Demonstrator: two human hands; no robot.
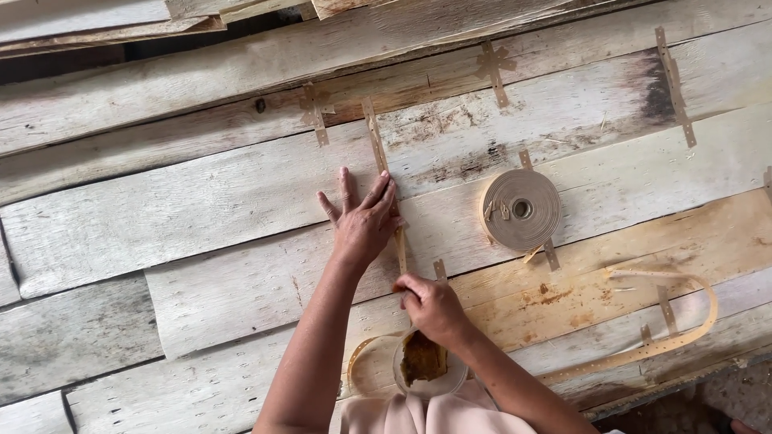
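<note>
Pale wood veneer sheets [201, 209] carry a strip of brown paper tape [384, 173] running lengthwise away from the person. The left hand [362, 221] lies flat, fingers spread, pressing beside and over it. The right hand [430, 305], nearer the strip's near end, is closed, though what it pinches is unclear, just above a small bowl [426, 374]; the tape roll [520, 209] sits to the right.

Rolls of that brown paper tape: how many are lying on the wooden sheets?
1. A single roll of tape lies flat on the pale wood sheets, right of the left hand. A loose strip curls at lower right; more rolls may lie outside the view.
</note>
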